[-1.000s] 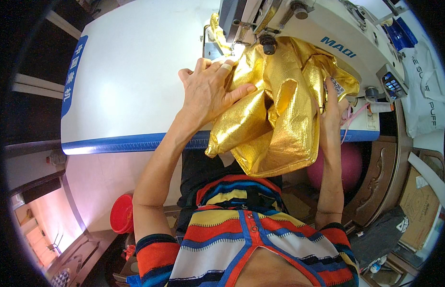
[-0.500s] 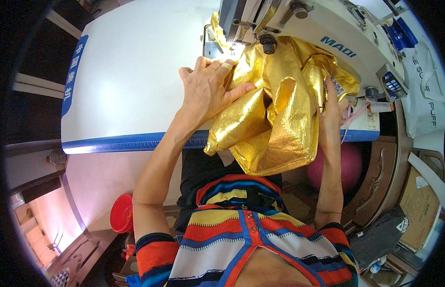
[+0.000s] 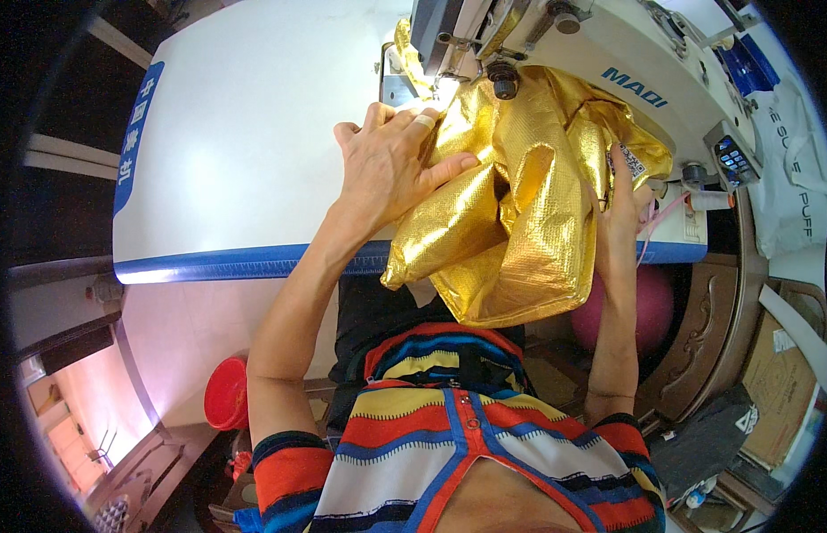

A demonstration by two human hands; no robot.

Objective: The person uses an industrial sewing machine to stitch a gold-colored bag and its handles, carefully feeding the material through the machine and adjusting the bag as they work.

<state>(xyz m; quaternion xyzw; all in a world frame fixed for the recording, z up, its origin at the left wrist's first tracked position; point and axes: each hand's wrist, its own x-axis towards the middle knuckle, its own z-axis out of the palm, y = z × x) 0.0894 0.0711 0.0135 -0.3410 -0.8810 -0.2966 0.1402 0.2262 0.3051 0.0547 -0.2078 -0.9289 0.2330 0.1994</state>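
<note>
A shiny gold fabric piece [image 3: 542,235] lies bunched under the sewing machine head [image 3: 573,53] and hangs over the table's front edge. My left hand [image 3: 387,160] rests flat with fingers stretched toward the lit needle area; its thumb lies across the gold fabric. At the fabric's right side, my right hand [image 3: 620,209] grips a fold, with the index finger extended beside a small black-and-white printed code label [image 3: 633,163]. Some right-hand fingers are hidden by the fabric. The needle tip is lost in glare near my left fingertips.
The white sewing table [image 3: 245,133] has a blue front edge. A thread spool [image 3: 711,202] and control panel [image 3: 731,158] sit at the right. Below are a red bucket [image 3: 225,395] and a magenta ball [image 3: 636,311]. A cardboard box [image 3: 778,395] stands lower right.
</note>
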